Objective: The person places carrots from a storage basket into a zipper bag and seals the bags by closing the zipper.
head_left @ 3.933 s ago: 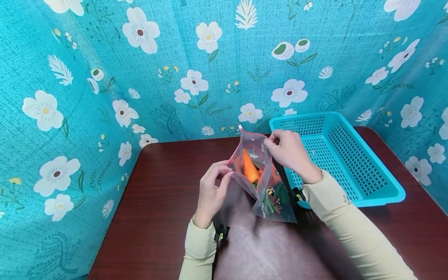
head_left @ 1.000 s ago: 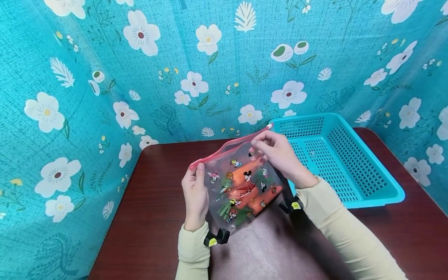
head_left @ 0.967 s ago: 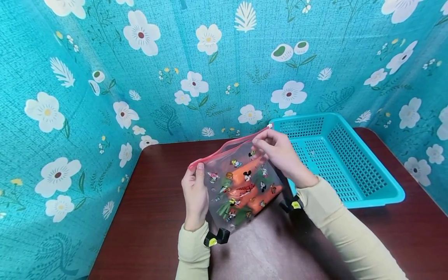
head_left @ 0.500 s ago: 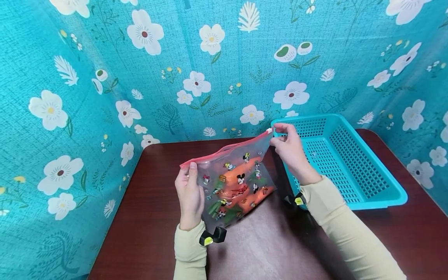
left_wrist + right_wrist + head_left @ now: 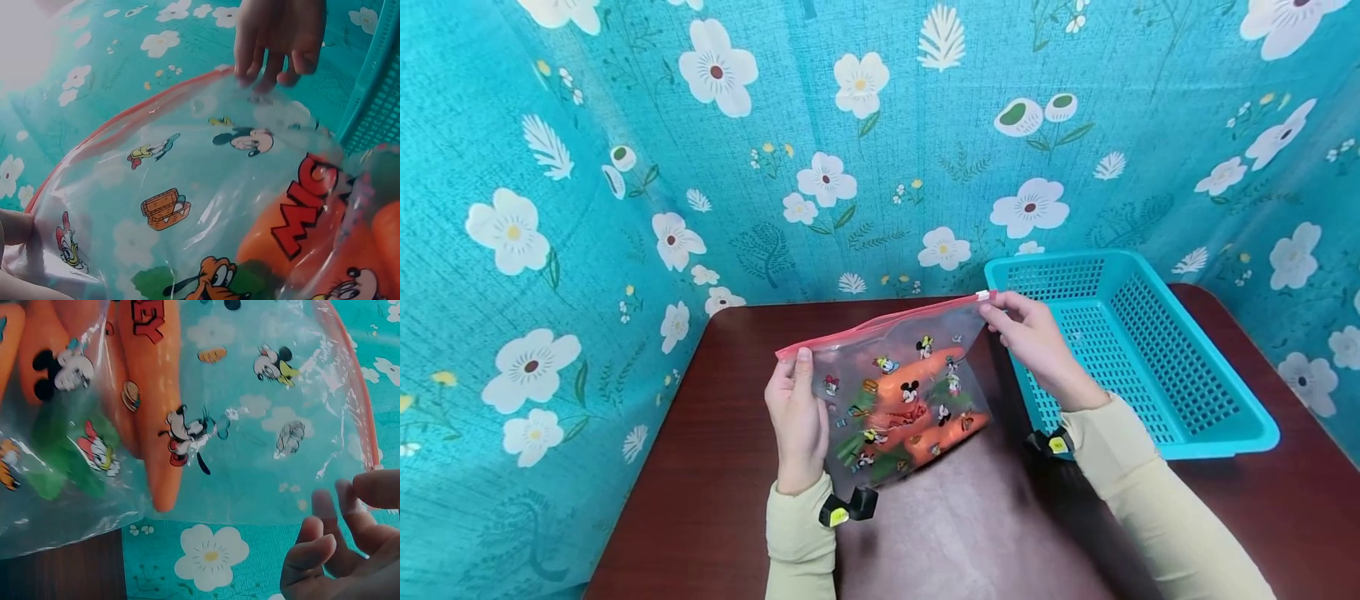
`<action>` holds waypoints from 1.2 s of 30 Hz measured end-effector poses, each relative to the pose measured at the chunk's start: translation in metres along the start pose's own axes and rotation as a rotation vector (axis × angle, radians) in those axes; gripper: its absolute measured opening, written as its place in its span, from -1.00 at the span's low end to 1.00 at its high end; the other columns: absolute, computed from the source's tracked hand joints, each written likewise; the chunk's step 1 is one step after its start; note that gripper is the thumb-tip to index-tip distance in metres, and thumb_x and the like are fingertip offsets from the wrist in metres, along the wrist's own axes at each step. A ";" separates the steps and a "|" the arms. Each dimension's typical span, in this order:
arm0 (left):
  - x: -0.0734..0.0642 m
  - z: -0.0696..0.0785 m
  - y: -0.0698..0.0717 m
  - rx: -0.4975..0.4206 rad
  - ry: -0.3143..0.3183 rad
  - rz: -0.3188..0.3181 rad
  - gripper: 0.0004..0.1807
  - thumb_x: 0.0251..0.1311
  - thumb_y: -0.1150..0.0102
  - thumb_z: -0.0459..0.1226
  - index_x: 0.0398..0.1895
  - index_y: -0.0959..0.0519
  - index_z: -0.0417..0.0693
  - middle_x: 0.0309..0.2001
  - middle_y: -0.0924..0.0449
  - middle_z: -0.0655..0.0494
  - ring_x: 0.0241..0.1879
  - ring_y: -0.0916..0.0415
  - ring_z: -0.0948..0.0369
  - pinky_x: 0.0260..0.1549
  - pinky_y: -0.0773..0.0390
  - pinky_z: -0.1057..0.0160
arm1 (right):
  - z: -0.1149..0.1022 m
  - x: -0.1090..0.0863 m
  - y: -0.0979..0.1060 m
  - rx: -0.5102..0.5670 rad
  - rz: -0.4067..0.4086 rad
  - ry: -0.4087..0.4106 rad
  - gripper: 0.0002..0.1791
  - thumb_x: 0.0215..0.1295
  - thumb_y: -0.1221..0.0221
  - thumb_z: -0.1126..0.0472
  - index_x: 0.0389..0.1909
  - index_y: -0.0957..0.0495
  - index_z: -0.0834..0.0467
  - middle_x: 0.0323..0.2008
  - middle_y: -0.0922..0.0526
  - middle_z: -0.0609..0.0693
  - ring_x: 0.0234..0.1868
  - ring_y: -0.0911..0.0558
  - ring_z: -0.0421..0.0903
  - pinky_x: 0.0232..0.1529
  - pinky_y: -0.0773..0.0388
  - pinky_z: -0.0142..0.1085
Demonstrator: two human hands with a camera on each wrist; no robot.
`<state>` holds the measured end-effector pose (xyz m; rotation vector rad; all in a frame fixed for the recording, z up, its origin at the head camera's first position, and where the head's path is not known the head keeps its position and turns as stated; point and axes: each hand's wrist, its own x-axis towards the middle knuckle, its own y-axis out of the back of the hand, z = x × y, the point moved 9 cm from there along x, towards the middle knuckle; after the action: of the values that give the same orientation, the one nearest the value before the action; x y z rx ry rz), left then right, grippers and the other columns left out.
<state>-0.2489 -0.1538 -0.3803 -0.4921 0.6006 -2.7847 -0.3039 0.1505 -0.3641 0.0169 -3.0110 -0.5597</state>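
Note:
A clear zipper bag (image 5: 895, 392) printed with cartoon figures hangs between both hands, tilted up to the right. Inside it are several orange carrots (image 5: 153, 406) with green tops. My left hand (image 5: 797, 412) pinches the bag's upper left corner, thumb on the near face. At the upper right corner, my right hand (image 5: 1033, 333) pinches the bag beside the white slider (image 5: 982, 295). The pink-red zip strip (image 5: 880, 321) runs between the hands, slightly parted left of its middle. In the left wrist view, the right hand's fingers (image 5: 269, 69) are at the far end of the strip.
A turquoise plastic basket (image 5: 1221, 354) with slotted walls stands at the right, close to my right forearm. The dark reddish-brown table (image 5: 715, 467) lies below the bag. Behind it hangs a blue flowered cloth (image 5: 865, 167).
Earlier the bag's mouth was spread wide and the carrots showed through it. Now its printed face is toward me, the mouth drawn nearly flat. My right hand has moved to the slider corner.

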 end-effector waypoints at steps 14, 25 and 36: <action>0.030 0.000 0.021 0.176 0.010 0.012 -0.74 0.32 -0.14 -0.22 -0.19 -0.61 -0.30 -0.29 -0.68 0.16 -0.14 -0.50 0.16 -0.10 -0.47 0.27 | -0.005 -0.024 0.007 -0.011 0.094 0.171 -0.69 0.39 -0.13 0.05 -0.16 -0.61 0.24 -0.47 -0.52 -0.04 -0.45 -0.44 -0.12 -0.43 -0.45 -0.36; 0.040 0.008 0.018 0.177 0.002 0.000 -0.70 0.35 -0.10 -0.26 -0.14 -0.55 -0.41 -0.37 -0.69 0.16 -0.10 -0.47 0.12 0.07 -0.35 0.18 | 0.001 -0.036 0.013 0.209 0.215 0.183 -0.74 0.35 -0.17 0.18 -0.15 -0.59 0.33 -0.63 -0.47 -0.12 -0.61 -0.37 -0.16 -0.61 -0.34 -0.37; 0.040 0.006 0.021 0.190 0.030 0.071 -0.75 0.38 -0.04 -0.29 -0.08 -0.56 -0.33 -0.31 -0.65 0.17 -0.17 -0.48 0.16 0.01 -0.45 0.24 | 0.001 -0.038 0.013 0.198 0.251 0.220 -0.80 0.32 -0.19 0.25 -0.13 -0.62 0.28 -0.58 -0.54 -0.10 -0.65 -0.36 -0.17 -0.62 -0.34 -0.34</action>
<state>-0.2793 -0.1872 -0.3731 -0.3816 0.3476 -2.7494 -0.2666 0.1642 -0.3634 -0.2660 -2.7824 -0.2191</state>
